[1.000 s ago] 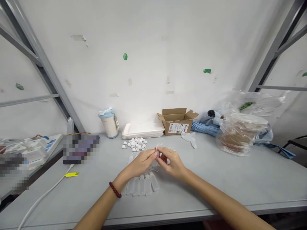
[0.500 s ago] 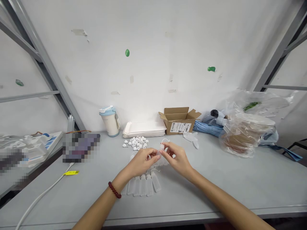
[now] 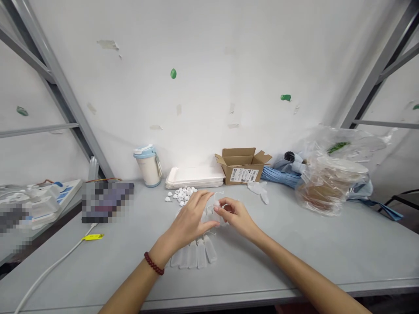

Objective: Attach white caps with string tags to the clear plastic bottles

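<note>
Thumb and fingers of my right hand (image 3: 237, 216) pinch the white top of a small clear plastic piece (image 3: 216, 204), from which a thin white strap sticks up. My left hand (image 3: 190, 220) is just left of it, thumb and fingers spread apart with nothing gripped between them. Below the hands, several translucent flat bottles (image 3: 201, 253) lie side by side on the grey table. More clear pieces behind my fingers are partly hidden. A heap of small white caps (image 3: 183, 194) lies beyond my left hand.
A stack of white trays (image 3: 194, 176) and an open cardboard box (image 3: 242, 168) stand by the wall. A cup (image 3: 148, 165) is to their left, a plastic-wrapped spool (image 3: 330, 183) to the right. A white cable (image 3: 59, 261) crosses the table's left side.
My left hand has opened from its pinch and drawn slightly back to the left, fingers raised. My right hand keeps its pinch and has shifted slightly left. The view has turned a little.
</note>
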`<action>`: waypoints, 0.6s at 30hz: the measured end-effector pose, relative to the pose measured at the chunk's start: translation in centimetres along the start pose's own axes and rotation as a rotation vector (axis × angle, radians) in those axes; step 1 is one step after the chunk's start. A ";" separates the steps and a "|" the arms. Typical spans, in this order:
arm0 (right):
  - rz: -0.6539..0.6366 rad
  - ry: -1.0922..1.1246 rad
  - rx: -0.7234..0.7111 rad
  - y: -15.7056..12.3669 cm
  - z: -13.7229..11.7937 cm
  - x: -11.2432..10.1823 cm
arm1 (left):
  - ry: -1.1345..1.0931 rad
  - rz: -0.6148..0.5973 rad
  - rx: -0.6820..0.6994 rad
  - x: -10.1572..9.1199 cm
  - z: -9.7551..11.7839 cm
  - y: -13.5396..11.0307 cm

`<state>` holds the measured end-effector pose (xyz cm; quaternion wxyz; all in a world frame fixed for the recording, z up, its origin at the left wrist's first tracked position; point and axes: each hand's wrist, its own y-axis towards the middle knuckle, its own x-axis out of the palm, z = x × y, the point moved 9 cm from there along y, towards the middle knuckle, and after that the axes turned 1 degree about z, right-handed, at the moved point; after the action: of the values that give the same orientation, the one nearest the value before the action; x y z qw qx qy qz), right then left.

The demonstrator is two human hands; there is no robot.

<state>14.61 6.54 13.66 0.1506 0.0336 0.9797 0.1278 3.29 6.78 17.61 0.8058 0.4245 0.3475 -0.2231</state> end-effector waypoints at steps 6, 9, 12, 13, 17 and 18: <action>-0.071 0.030 0.035 -0.1 0.0 0.6 | 0.057 -0.052 0.148 0.6 2.0 0.0; -0.165 0.018 0.079 -0.2 -0.2 0.8 | 0.017 -0.071 0.122 0.5 1.9 0.1; -0.300 -0.049 0.124 -0.4 -0.3 0.9 | -0.041 -0.118 0.111 0.6 2.1 0.0; -0.349 -0.072 0.128 -0.6 -0.4 0.8 | -0.062 -0.142 0.110 0.7 2.2 -0.1; -0.609 -0.143 0.166 -1.6 0.2 1.3 | -0.094 -0.277 0.098 1.8 2.6 -0.9; -0.675 -0.157 0.184 -1.9 0.5 1.5 | -0.087 -0.315 0.097 2.3 2.7 -1.1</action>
<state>13.25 4.95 12.26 0.2557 -0.2685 0.9285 -0.0207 5.08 3.76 16.43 0.7538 0.3931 0.3633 -0.3811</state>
